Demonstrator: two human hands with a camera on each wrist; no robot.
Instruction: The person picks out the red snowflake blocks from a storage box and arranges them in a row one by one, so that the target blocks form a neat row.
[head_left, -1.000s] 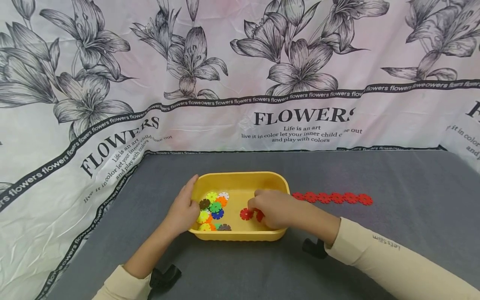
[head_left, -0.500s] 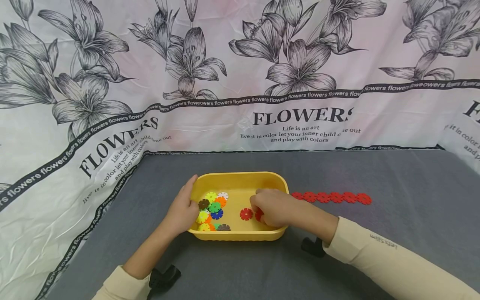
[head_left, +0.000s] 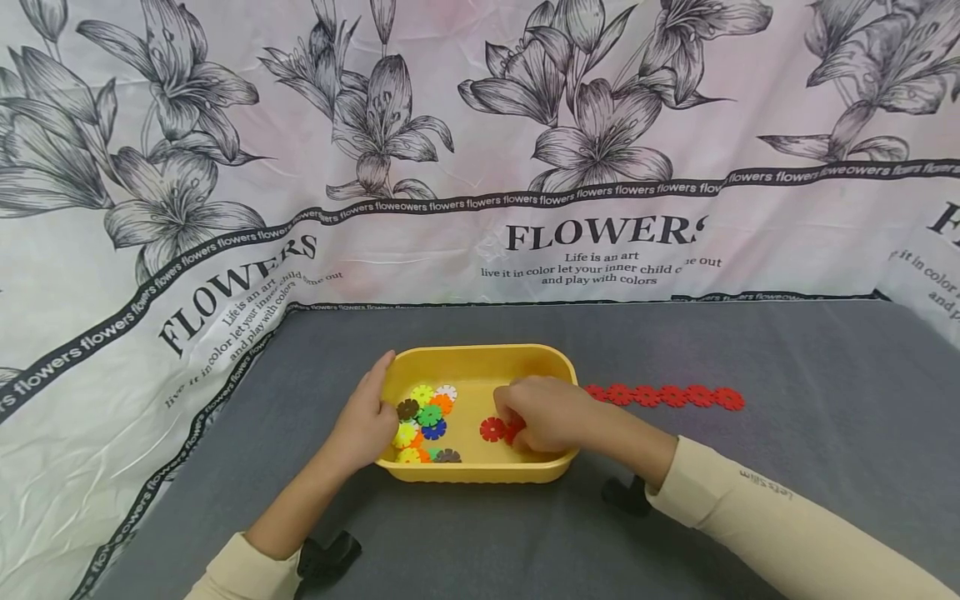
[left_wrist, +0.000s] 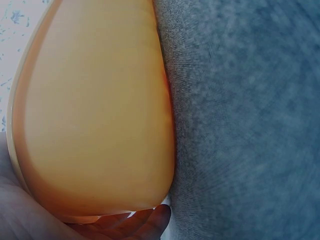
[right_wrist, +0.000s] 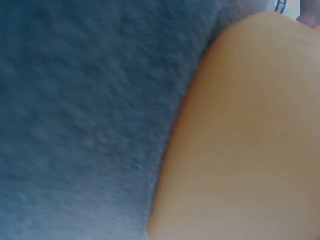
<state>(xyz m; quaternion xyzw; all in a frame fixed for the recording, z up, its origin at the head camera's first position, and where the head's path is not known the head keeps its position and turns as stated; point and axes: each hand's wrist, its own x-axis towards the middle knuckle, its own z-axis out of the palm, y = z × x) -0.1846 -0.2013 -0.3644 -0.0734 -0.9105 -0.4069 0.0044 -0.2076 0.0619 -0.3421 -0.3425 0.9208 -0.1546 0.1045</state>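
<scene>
A yellow plastic bin (head_left: 480, 472) sits on the grey cloth. My left hand (head_left: 363, 423) grips its left end, thumb at the rim; in the left wrist view, fingers (left_wrist: 159, 220) curl around the bin's end. Inside the bin, my right hand (head_left: 551, 414) pinches a red notched building disc (head_left: 514, 430), partly covered by the fingers. Close to its left lies another red disc (head_left: 492, 429); whether the two are joined cannot be made out. Mixed coloured discs, among them a green one (head_left: 430, 415) and a blue one (head_left: 434, 429), lie at the bin's left side.
A straight chain of several linked red discs (head_left: 672, 396) lies on the grey tabletop (head_left: 810, 367), right of the bin. A white curtain (head_left: 420, 250) with printed flowers hangs behind. Black wrist mounts (head_left: 330, 557) sit below both wrists.
The right hand has shifted the red disc slightly left, closer to the other red disc. My left hand stays on the bin, and the mixed discs lie as before.
</scene>
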